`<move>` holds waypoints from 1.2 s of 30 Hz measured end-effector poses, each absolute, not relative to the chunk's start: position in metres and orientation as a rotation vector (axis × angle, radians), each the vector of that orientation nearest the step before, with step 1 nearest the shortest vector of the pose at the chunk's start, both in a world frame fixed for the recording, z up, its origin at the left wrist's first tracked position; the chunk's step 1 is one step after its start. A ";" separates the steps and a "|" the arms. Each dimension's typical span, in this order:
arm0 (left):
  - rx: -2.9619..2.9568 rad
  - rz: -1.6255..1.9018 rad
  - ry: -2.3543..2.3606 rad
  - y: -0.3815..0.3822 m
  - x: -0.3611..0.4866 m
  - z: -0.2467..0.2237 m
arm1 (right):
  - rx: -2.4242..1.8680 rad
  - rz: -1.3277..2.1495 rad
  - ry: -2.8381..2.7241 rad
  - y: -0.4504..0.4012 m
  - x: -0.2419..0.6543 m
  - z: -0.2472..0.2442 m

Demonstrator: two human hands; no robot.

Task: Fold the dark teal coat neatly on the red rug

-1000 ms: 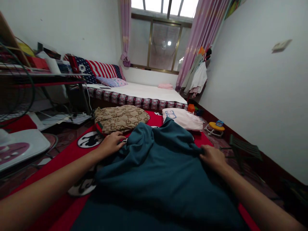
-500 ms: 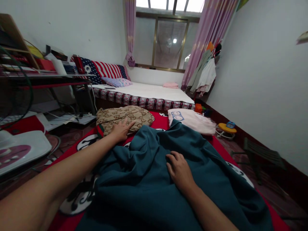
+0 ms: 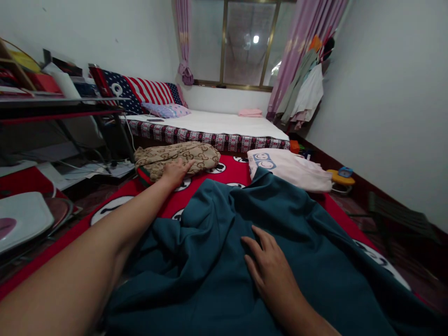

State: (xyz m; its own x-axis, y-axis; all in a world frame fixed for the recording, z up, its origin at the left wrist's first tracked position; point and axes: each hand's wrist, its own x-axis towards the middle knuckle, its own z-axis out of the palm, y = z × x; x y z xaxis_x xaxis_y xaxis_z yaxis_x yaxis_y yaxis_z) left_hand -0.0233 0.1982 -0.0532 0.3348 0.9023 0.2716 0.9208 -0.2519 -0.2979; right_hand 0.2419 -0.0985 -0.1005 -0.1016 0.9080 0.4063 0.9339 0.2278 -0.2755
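Note:
A rumpled dark teal cloth spreads over a red blanket with round white patterns. My left hand reaches forward and rests, fingers spread, on a folded tan patterned garment at the far left of the blanket. On the middle of the teal cloth lies my right hand, its fingers apart and holding nothing. Beyond the cloth on the right is a folded pale pink garment with a blue and white print.
Behind stands a bed with a white sheet. A cluttered desk and a white plastic seat are at left. At right are a yellow stool and a dark folding stool. Clothes hang by the curtain.
The view has tilted down and moved closer to the blanket. My left hand stays on the tan garment; my right hand stays on the teal cloth, its fingers somewhat more spread.

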 end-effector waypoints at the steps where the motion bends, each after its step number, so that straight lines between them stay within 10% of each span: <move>1: -2.195 -0.086 -1.632 0.204 -0.021 -0.055 | -1.692 -0.062 -2.010 -0.098 0.242 -0.100; 25: -3.077 -0.158 -1.657 0.001 -0.052 -0.024 | -1.679 0.045 -2.056 -0.088 0.244 -0.091; 36: -2.523 -0.423 -1.948 -0.005 -0.124 0.024 | -1.605 0.125 -2.013 -0.087 0.247 -0.091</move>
State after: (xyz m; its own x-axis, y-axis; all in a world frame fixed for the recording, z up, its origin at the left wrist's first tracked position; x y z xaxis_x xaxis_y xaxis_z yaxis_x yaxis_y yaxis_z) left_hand -0.1239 -0.0048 0.0244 0.2325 0.9590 0.1618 0.9397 -0.2644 0.2169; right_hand 0.2471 -0.0868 -0.0914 -0.1294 0.9232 0.3618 0.8714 0.2800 -0.4028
